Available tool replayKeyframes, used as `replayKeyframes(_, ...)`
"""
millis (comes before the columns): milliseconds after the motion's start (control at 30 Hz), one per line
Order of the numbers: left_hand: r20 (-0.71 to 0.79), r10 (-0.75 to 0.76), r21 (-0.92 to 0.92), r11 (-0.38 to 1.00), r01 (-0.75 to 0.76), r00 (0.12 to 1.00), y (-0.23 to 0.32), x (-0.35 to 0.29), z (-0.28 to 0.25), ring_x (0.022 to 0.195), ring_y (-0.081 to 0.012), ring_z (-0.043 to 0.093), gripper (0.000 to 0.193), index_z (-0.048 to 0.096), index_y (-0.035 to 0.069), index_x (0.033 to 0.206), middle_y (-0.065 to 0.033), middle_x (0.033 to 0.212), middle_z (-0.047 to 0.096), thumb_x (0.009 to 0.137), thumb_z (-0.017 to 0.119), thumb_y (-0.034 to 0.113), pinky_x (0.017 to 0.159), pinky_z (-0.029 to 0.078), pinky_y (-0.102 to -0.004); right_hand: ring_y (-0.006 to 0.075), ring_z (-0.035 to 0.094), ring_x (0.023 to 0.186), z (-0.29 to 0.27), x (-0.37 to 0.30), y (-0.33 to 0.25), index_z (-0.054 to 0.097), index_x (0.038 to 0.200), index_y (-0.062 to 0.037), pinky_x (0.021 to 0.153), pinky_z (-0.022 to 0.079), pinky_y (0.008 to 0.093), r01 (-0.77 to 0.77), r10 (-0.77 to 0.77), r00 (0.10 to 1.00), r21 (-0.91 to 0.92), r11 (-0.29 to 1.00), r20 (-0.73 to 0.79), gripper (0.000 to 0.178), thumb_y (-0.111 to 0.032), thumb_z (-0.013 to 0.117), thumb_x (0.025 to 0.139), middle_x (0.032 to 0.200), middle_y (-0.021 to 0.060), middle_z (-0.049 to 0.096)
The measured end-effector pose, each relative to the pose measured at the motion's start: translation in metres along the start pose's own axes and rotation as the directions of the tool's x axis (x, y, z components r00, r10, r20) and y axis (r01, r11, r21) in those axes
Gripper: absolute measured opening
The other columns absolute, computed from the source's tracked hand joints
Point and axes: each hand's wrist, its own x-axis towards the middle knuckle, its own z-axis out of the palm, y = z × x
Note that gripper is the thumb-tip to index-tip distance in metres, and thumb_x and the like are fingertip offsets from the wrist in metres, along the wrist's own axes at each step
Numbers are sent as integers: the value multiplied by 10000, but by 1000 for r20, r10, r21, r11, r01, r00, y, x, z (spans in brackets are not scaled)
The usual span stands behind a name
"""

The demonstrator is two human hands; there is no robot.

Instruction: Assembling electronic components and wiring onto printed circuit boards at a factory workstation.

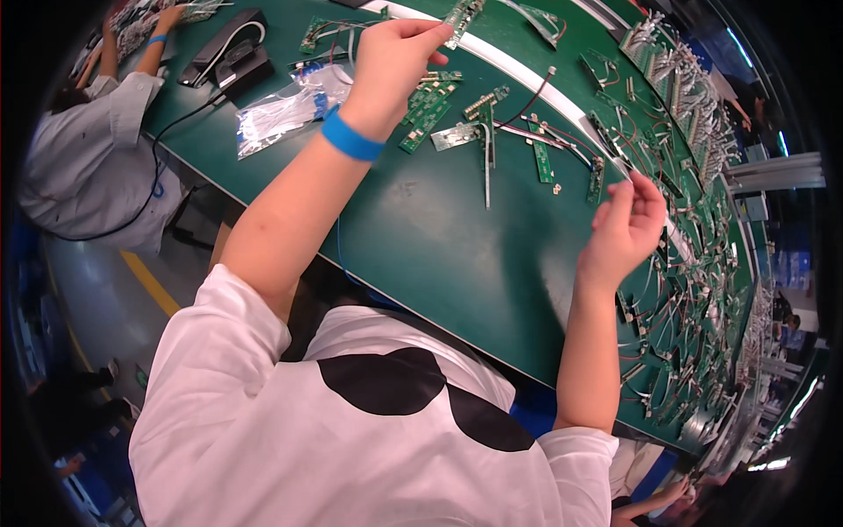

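Note:
My left hand (406, 63) is raised over the far part of the table, pinching a small green circuit board (463, 21) between thumb and fingers. A blue band (350, 135) circles that wrist. Off to the right, my right hand (629, 223) has its thumb and fingertips drawn together beside a thin board with a pale cable. Whatever those fingertips hold, if anything, is too small to make out. Between the hands lie several green boards (427, 114), a board with a grey cable (487, 167) and a narrow green board (541, 160).
The green table (430, 211) carries a white strip (518, 66) curving across it. Wired boards (685, 307) crowd the right side. A plastic bag of white cables (277, 116) and a black device (230, 57) lie at the left, near another person (97, 158).

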Motion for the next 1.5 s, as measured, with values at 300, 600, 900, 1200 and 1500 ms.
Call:
replayKeyframes(300, 651, -556, -84, 624, 777, 517, 18, -146, 42, 669, -122, 614, 178, 602, -8, 973, -55, 828, 621, 854, 608, 123, 593, 479, -243, 155, 545, 997, -42, -44, -26, 447, 1234, 13, 885, 429, 299, -542, 358, 702, 137, 829, 616, 368, -121, 516, 899, 1057, 102, 577)
replayKeyframes(600, 679, -658, 78, 506, 859, 326, 11, -158, 65, 729, -148, 649, 176, 591, -2, 969, -69, 856, 630, 859, 601, 135, 610, 501, -230, 185, 557, 952, -65, -36, -11, 442, 1229, 53, 842, 434, 298, -763, 382, 604, 369, 531, 700, 414, -73, 479, 837, 1057, 142, 569)
replayKeyframes(900, 573, -468, 93, 853, 514, 673, -3, -152, 75, 634, -106, 579, 336, 566, 11, 1177, -34, 883, 593, 902, 539, 202, 540, 415, -206, 111, 475, 714, -76, -35, -16, 498, 1096, 11, 637, 385, 217, -811, 497, 559, 312, 495, 664, 290, -46, 450, 815, 881, 65, 527)
replayKeyframes(1200, 622, -243, -90, 923, 375, 745, -25, -161, 74, 761, -130, 603, 262, 599, -7, 1118, -82, 1001, 591, 866, 553, 46, 641, 462, -219, 161, 562, 689, -89, -51, -18, 475, 1119, 29, 644, 466, 265, -879, 615, 460, 227, 420, 641, 289, -56, 499, 844, 893, 123, 571)
replayKeyframes(1500, 621, -177, 20, 977, 211, 764, -20, -164, 78, 811, -145, 603, 130, 672, -45, 914, -116, 883, 660, 828, 595, 15, 717, 483, -245, 167, 600, 763, -95, -71, -24, 443, 1183, 4, 690, 485, 263, -836, 616, 497, 144, 530, 611, 366, 44, 541, 833, 1031, 116, 559)
